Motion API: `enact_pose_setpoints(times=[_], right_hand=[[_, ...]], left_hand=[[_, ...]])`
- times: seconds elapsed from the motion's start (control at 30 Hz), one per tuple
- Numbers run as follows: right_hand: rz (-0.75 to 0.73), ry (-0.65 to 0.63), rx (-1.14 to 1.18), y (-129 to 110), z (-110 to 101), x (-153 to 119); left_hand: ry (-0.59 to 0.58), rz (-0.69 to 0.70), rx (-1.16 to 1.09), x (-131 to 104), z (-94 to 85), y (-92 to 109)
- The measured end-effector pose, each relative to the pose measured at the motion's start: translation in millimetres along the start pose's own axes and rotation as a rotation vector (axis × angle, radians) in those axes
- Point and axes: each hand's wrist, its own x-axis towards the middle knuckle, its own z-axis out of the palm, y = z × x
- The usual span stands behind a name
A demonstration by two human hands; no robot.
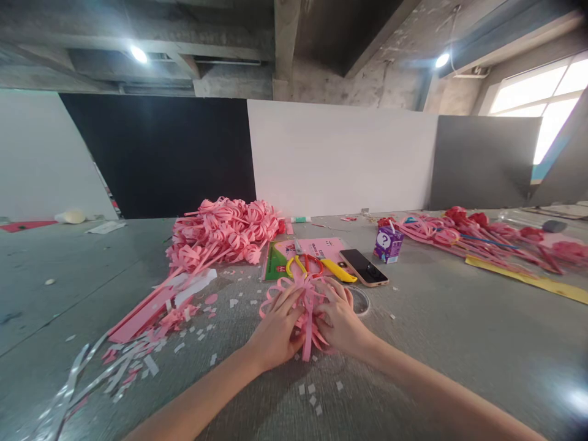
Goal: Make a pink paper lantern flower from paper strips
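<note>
A pink paper-strip flower (309, 300) lies on the grey table in front of me, its looped strips spreading out on both sides. My left hand (278, 324) holds its left side, fingers bent over the strips. On the right side my right hand (339, 312) grips the strips, fingers curled. One strip hangs down between the two hands toward me. Just beyond the hands are scissors with yellow and red handles (305, 266) and a yellow cutter (339, 271), resting on a pink and green sheet (278, 257). A roll of tape (361, 301) is partly hidden by my right hand.
A phone (364, 267) and a purple drink box (388, 245) stand right of the sheet. Finished pink paper flowers (225, 233) are heaped back left, with paper strips and scraps (142, 355) nearer. More pink and red flowers (478, 229) and a yellow strip (528, 280) lie right.
</note>
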Motion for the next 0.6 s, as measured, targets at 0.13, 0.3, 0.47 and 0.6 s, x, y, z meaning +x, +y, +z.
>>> enact_pose_setpoints(times=[0.13,0.3,0.47,0.6], right_hand=[[0.002,-0.018,-0.013,1.4,1.9,-0.3],[-0.02,-0.01,-0.031,4.0,7.0,-1.8],[-0.027,-0.032,-0.045,3.7,7.4,-3.1],[-0.037,-0.044,-0.054,2.8,5.2,-2.8]], left_hand=[[-0.009,-0.011,-0.012,0.2,1.0,-0.4],[-0.008,-0.003,-0.017,0.0,1.3,-0.3],[0.003,-0.004,-0.041,0.0,1.9,-0.6],[0.011,-0.004,-0.065,0.3,3.4,-1.5]])
